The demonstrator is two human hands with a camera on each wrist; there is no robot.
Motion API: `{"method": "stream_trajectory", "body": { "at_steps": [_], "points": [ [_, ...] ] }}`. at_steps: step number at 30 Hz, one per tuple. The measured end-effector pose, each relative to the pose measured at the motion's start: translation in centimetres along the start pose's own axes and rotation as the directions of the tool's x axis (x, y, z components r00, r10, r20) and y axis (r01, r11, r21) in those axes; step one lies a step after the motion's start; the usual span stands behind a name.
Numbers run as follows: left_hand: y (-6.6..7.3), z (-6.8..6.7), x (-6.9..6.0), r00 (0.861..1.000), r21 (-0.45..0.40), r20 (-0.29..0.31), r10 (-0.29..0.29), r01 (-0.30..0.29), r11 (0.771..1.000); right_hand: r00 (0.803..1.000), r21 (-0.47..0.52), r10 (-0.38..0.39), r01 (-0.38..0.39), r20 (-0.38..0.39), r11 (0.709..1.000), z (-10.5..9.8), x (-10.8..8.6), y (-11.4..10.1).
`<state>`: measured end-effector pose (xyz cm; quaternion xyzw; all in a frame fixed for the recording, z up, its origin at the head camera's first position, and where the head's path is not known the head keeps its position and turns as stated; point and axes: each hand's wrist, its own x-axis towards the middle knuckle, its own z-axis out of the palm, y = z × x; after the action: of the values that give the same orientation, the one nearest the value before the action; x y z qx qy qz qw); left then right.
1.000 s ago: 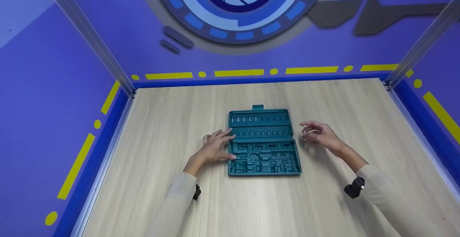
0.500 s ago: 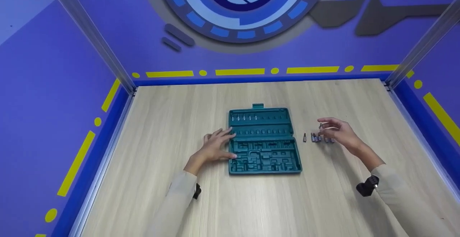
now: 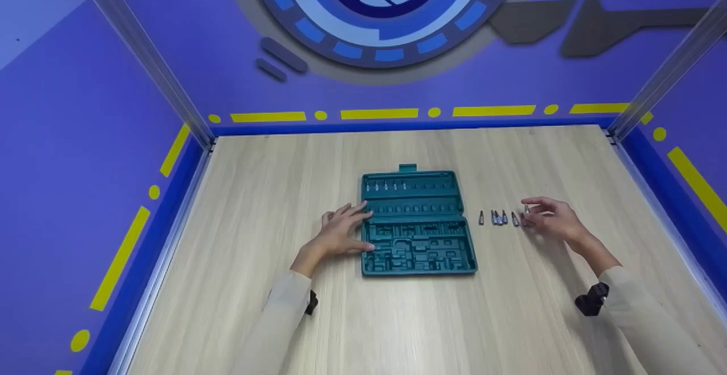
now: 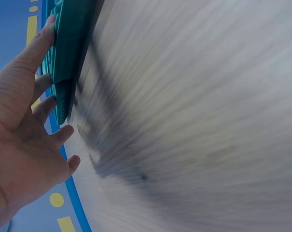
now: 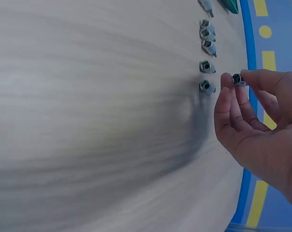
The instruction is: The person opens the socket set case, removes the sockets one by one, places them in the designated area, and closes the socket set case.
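Observation:
An open green case [image 3: 419,247] lies on the table, with several bits [image 3: 386,186] standing in the left part of its top row. My left hand [image 3: 336,235] rests at the case's left edge, fingers spread, thumb and fingertips on the rim; the left wrist view shows the hand [image 4: 27,140] against the case's side [image 4: 71,43]. To the right of the case, my right hand [image 3: 554,223] pinches a metal bit [image 5: 238,79] between thumb and fingers, above the table. Several more bits [image 3: 498,217] lie in a rough row between that hand and the case.
The wooden table [image 3: 272,193] is bounded by blue walls with yellow marks and metal corner posts. The case's latch tab [image 3: 408,167] points toward the back wall.
My right hand has moved right, away from the case, still pinching a bit; bits on the table came into view beside it. The left hand has stayed at the case.

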<state>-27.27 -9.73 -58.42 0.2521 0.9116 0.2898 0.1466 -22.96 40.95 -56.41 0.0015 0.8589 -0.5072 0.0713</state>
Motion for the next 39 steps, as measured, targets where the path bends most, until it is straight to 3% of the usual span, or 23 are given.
{"method": "stream_trajectory", "body": {
  "at_steps": [6, 17, 39],
  "points": [
    [0.0, -0.1, -0.1, 1.0, -0.009, 0.002, -0.006, 0.006, 1.0, 0.998, -0.084, 0.063, -0.062, 0.006, 0.995, -0.3, -0.2, 0.5],
    [-0.1, 0.0, 0.0, 1.0, -0.013, 0.0, 0.008, -0.008, 1.0, 0.993, -0.149, 0.118, -0.118, -0.01, 0.982, -0.3, -0.2, 1.0],
    [-0.2, 0.1, -0.1, 1.0, -0.009, -0.008, 0.012, -0.012, 1.0, 0.992, -0.208, 0.122, -0.126, -0.031, 0.97, -0.1, -0.1, 1.0]
  ]
}}
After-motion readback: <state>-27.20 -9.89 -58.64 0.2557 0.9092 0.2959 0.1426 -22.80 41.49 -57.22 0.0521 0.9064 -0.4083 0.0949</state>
